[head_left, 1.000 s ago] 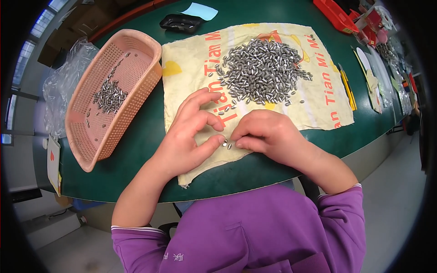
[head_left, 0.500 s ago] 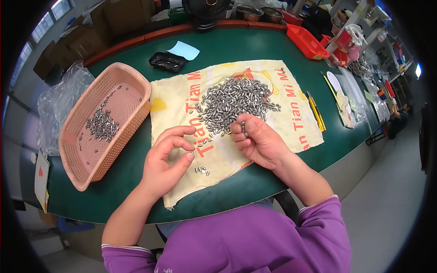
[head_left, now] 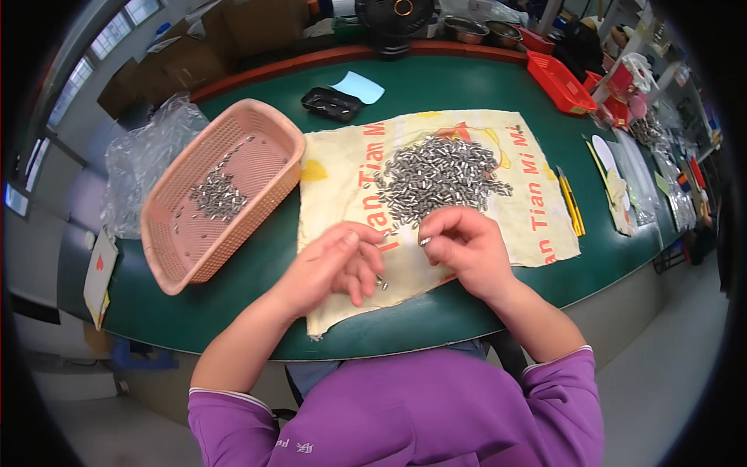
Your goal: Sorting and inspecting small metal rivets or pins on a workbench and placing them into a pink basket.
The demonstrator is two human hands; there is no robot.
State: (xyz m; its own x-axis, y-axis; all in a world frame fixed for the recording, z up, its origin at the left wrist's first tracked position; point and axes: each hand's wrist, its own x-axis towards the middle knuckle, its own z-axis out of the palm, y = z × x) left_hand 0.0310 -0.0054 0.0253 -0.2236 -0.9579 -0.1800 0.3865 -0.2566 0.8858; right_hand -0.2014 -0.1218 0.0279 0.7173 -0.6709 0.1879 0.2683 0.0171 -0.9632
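Note:
Small silvery metal cylinders lie in a large heap [head_left: 440, 175] on a cream cloth [head_left: 556, 241] with printed lettering. Just in front of the heap, my right hand [head_left: 471, 247] is closed, pinching a small metal cylinder [head_left: 425, 241] between thumb and fingertips. Whether more pieces sit inside its curled fingers is hidden. To its left, my left hand [head_left: 331, 265] hovers over the cloth with fingers loosely bent and apart; I see nothing held in it. A few loose cylinders [head_left: 381, 282] rest on the cloth beside its fingertips, partly covered by them.
On the left stands a pink plastic basket [head_left: 268, 206] holding more cylinders [head_left: 218, 196], with a clear plastic bag [head_left: 128, 179] behind it. A black tray [head_left: 331, 103] and blue paper [head_left: 359, 87] lie at the back. Yellow pen-like tools [head_left: 571, 204] and a red tray [head_left: 560, 82] are on the right.
The whole view has shifted, so the table appears further right. My left hand has turned, its fingers now pointing down over the loose pieces. In my right hand, one cylinder now shows at the fingertips.

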